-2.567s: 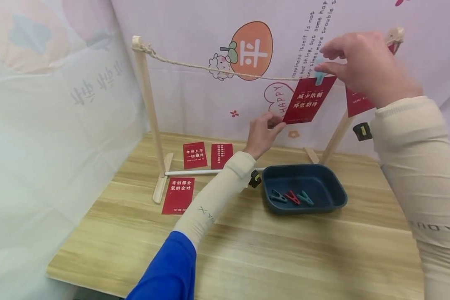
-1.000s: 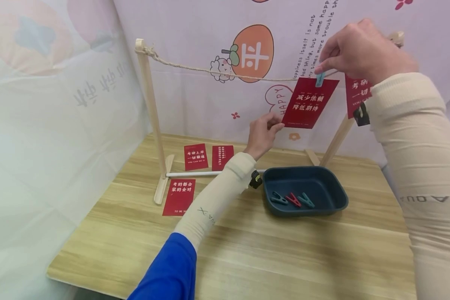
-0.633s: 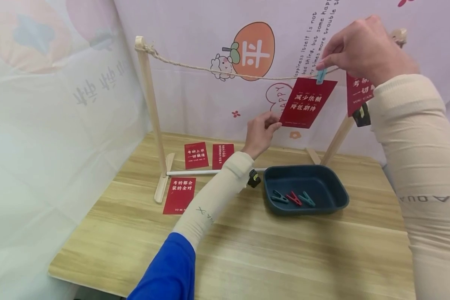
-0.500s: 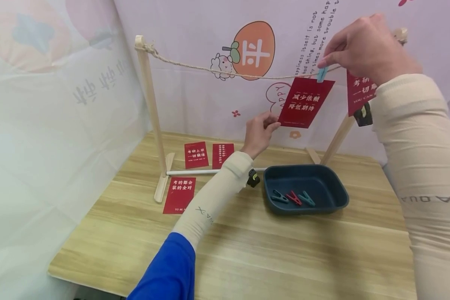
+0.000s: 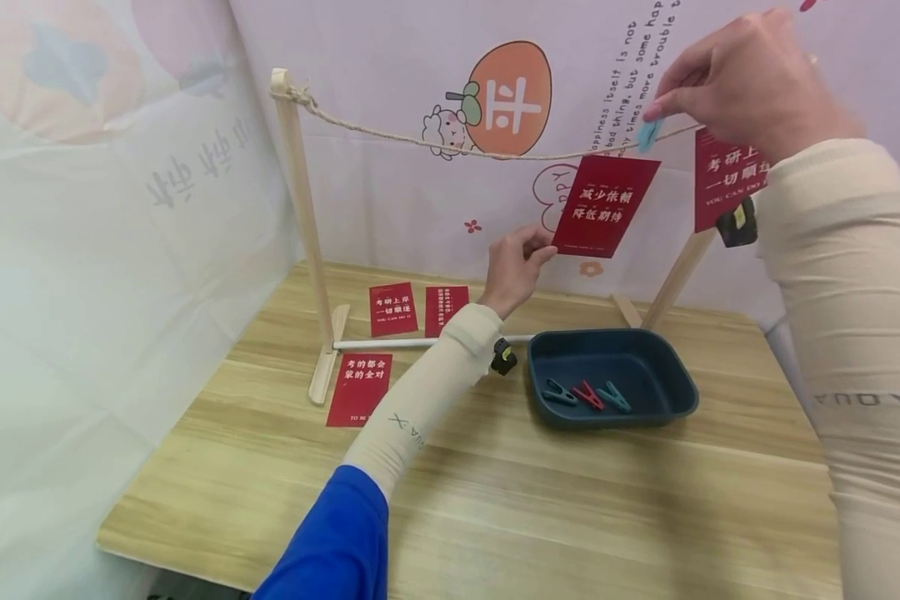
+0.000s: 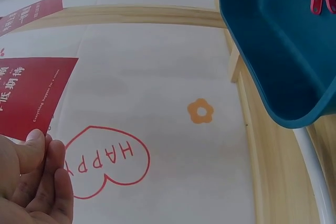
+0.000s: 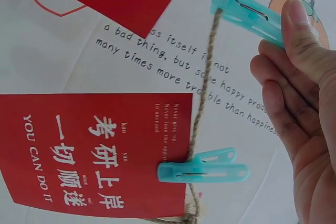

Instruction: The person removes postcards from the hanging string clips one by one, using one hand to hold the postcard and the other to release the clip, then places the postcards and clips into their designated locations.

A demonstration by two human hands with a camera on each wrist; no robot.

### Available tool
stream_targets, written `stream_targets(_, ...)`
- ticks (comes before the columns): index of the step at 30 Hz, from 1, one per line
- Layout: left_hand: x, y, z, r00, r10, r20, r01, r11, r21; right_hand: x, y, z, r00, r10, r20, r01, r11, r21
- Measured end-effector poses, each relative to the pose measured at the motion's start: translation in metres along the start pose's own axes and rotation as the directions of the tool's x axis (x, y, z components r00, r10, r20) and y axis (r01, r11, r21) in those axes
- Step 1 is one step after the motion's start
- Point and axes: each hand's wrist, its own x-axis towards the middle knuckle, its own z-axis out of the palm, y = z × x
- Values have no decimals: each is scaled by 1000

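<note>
My left hand (image 5: 512, 271) pinches a red card (image 5: 606, 208) with white lettering by its lower left corner, between thumb and fingers. The card's top edge lies just below a twine line (image 5: 420, 143). A light blue clothespin (image 7: 247, 14) is pinched in my right hand (image 5: 753, 92); its nose meets the twine in the right wrist view, and a gap separates it from the card's corner. Farther right, a second red card (image 7: 100, 156) hangs from the twine by another light blue clothespin (image 7: 202, 171).
Wooden posts (image 5: 300, 217) hold the twine, with a white rod (image 5: 390, 343) low between them. A dark blue tray (image 5: 615, 420) holds several clothespins, including a red one (image 5: 588, 395). Several red cards, one nearest the front (image 5: 358, 390), lie on the wooden table (image 5: 540, 508).
The light blue clothespin has come off the left-hand card and risen slightly to the right with my right hand. My left hand and its card have shifted a little left.
</note>
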Motion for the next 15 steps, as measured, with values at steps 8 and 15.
stream_targets(8, 0, -2, -3, 1000, -24, -9, 24, 999, 21, -7, -8, -8, 1000, -16, -1, 16, 1000, 1)
stream_targets(15, -1, -4, -9, 998, -58, 5, 58, 998, 8, -9, -9, -11, 998, -50, 35, 51, 998, -37)
